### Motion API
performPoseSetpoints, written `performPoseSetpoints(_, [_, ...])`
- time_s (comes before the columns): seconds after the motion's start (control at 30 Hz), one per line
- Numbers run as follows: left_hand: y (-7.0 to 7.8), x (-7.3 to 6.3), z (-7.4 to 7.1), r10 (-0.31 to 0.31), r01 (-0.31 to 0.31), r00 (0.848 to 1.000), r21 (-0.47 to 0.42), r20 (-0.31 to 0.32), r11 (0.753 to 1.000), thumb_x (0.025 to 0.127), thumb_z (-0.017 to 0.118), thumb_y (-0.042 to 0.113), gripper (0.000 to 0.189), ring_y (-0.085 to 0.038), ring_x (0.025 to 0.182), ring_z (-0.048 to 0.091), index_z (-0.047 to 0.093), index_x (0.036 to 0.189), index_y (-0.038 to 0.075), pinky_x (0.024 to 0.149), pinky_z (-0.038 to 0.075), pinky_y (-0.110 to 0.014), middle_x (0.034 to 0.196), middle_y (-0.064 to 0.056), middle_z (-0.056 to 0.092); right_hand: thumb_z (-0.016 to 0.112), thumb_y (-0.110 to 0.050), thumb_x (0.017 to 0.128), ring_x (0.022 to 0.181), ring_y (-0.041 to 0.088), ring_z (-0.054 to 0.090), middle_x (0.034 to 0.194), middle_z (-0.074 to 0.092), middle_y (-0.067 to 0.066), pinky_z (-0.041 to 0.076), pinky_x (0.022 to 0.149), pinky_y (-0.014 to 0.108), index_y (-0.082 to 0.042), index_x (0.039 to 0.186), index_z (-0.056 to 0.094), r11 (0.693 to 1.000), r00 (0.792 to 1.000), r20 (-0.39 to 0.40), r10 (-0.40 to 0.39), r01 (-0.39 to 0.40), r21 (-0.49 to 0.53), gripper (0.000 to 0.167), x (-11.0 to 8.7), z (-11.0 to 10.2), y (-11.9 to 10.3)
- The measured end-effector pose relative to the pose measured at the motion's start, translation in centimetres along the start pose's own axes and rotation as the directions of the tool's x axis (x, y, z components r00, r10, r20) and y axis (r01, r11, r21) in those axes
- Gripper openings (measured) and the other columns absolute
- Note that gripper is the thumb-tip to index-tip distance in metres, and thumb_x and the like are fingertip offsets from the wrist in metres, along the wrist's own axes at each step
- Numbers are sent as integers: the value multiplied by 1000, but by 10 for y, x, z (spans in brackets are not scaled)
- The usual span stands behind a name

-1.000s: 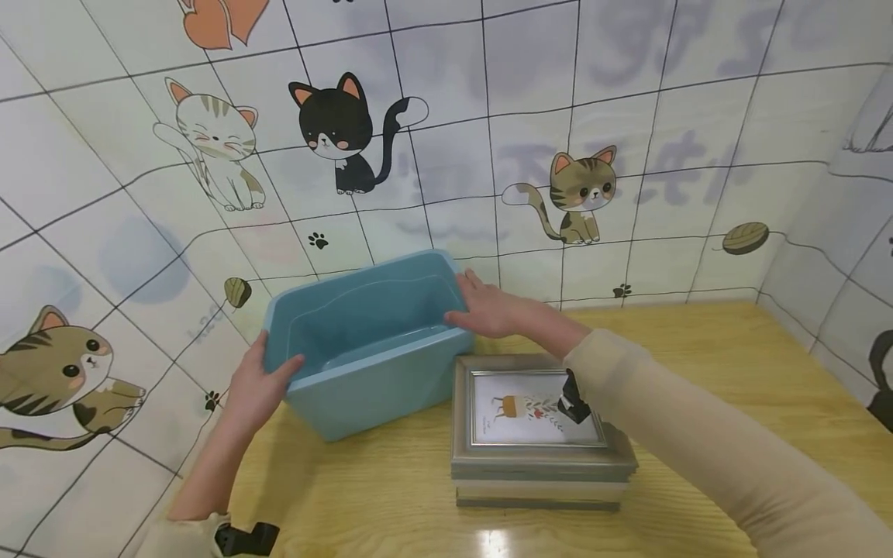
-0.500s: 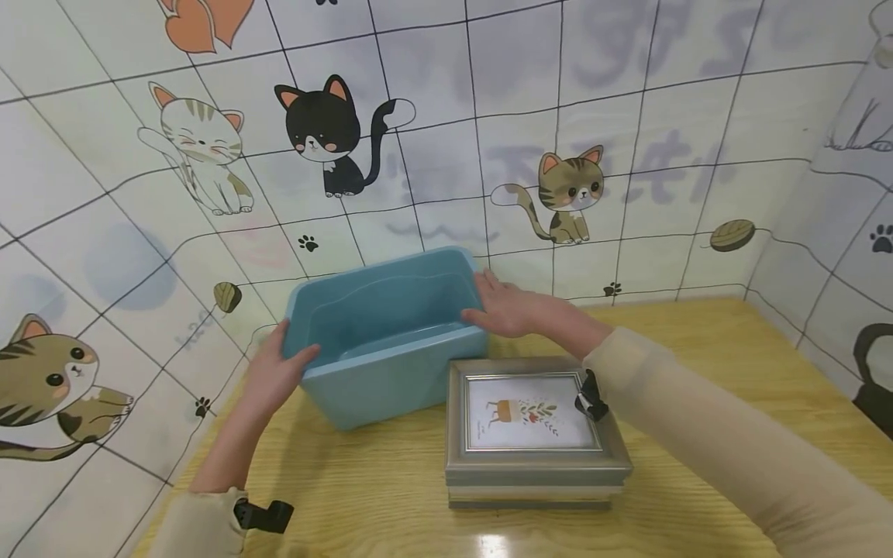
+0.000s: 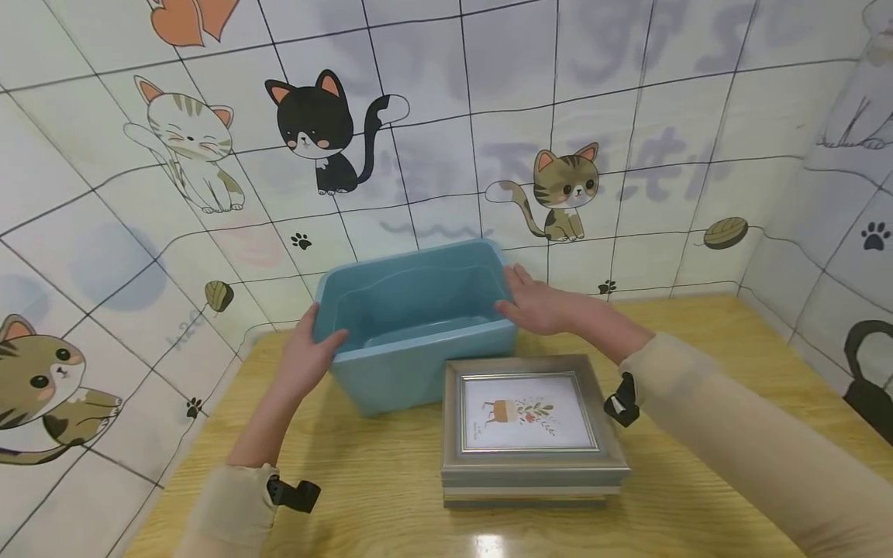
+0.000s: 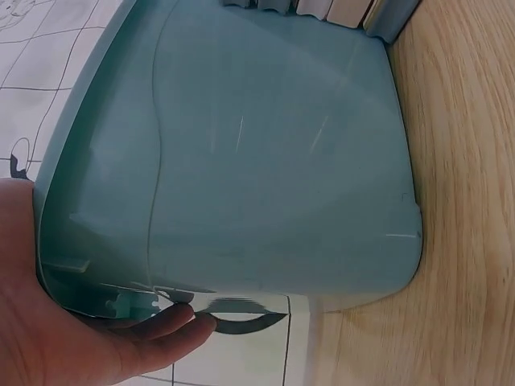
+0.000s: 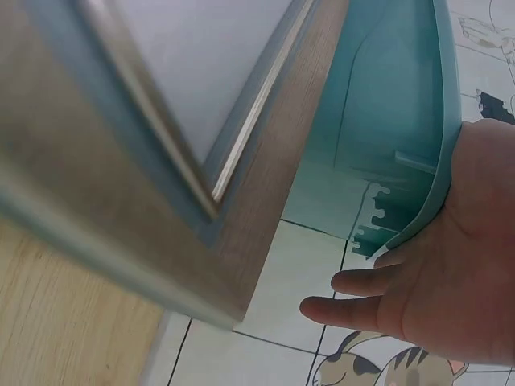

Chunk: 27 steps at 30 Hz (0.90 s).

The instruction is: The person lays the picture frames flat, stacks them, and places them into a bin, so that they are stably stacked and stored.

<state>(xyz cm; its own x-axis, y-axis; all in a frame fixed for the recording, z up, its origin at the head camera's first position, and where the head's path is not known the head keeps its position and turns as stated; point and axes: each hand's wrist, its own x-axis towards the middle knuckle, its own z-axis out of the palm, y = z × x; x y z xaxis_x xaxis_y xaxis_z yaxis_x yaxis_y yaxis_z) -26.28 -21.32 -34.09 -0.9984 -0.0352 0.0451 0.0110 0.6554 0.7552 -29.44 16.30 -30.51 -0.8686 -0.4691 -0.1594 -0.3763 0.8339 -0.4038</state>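
A light blue plastic bin (image 3: 425,364) stands on the wooden table against the back wall, its open top facing up and no contents visible. My left hand (image 3: 307,356) grips its left end, thumb over the rim and fingers on the outer side. At the right end my right hand (image 3: 540,304) rests against the rim, its fingers straight and spread in the right wrist view. A stack of picture frames (image 3: 600,434) lies just in front of the bin's right part, below my right forearm. The top frame holds a small plant print.
The wooden table (image 3: 363,496) runs up to walls covered in cat-patterned paper (image 3: 432,170). Frame edges (image 4: 346,10) sit close beside the bin in the left wrist view. Table surface (image 3: 711,333) extends to the right of the bin.
The bin has slid to the right along the back wall, both hands moving with it. Its right part now sits farther behind the frame stack, which has stayed put. The head view has shifted slightly.
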Motion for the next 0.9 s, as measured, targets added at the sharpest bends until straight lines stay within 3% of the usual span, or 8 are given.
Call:
performPoseSetpoints(0.33, [19, 9, 22, 16, -16, 1000, -13, 20, 1000, 103, 54, 33, 83, -45, 151, 18, 8, 165, 4, 119, 19, -61, 167, -24, 15, 36, -31, 111, 151, 48, -9, 163, -11, 36, 4, 120, 61, 15, 155, -10, 983, 995, -84, -49, 63, 170, 78, -21, 1, 30])
performPoseSetpoints(0.7, [40, 25, 54, 55, -55, 998, -31, 24, 998, 101, 54, 34, 82, -44, 148, 27, 12, 165, 5, 117, 27, -59, 164, -25, 24, 36, -27, 111, 150, 51, -7, 163, -9, 37, 5, 118, 65, 15, 155, -9, 974, 991, -133, -32, 61, 217, 76, -46, -6, 57])
performPoseSetpoints(0.9, [44, 29, 60, 70, -69, 997, -50, 16, 996, 100, 56, 33, 82, -43, 149, 27, 14, 164, 4, 117, 27, -57, 165, -24, 24, 36, -26, 111, 150, 52, -5, 162, -7, 38, 7, 118, 65, 17, 154, -8, 976, 987, -159, -28, 61, 208, 76, -49, -6, 64])
